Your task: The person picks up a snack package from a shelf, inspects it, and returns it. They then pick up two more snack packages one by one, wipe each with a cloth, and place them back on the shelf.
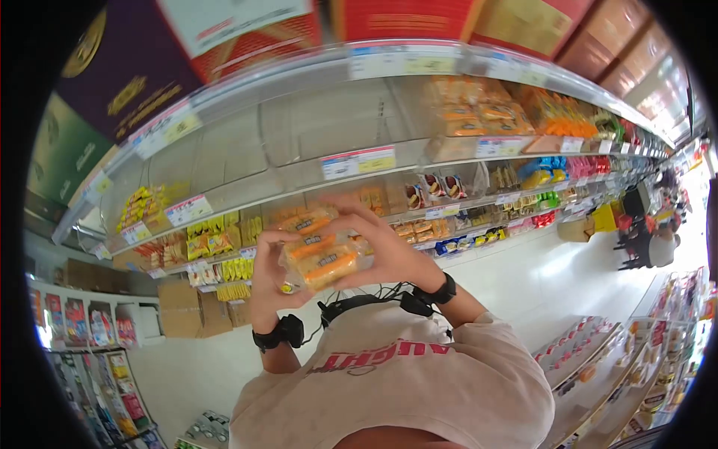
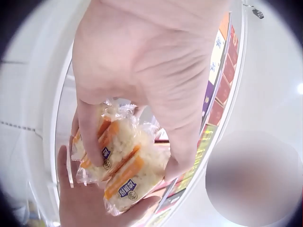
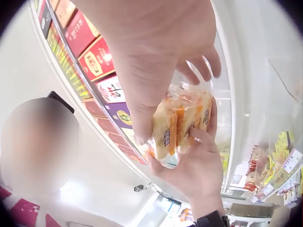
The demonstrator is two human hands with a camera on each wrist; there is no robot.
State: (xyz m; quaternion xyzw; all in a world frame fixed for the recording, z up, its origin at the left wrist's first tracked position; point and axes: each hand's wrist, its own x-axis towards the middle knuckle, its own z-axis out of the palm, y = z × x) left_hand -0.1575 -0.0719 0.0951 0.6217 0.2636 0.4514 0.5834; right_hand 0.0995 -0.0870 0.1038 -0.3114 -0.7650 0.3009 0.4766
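Several clear-wrapped bread packs (image 1: pixel 327 271) with orange bands are held together in front of the chest, side by side in a stack. My left hand (image 1: pixel 268 273) grips one end of them, and my right hand (image 1: pixel 393 253) grips the other. In the left wrist view, the left thumb and fingers straddle the bread packs (image 2: pixel 124 187), whose blue printed labels show. Seen from the right wrist, the right thumb presses along the near pack (image 3: pixel 163 132), while the left fingers lie over the middle of the stack.
Shelf tiers with price tags (image 1: pixel 359 162) run across the front. Similar orange-banded packs (image 1: pixel 479 116) sit on the upper right tier, yellow packets (image 1: pixel 213 238) lower left. Large gift boxes (image 1: pixel 254 34) line the top. A cardboard box (image 1: pixel 191 308) stands on the floor at left.
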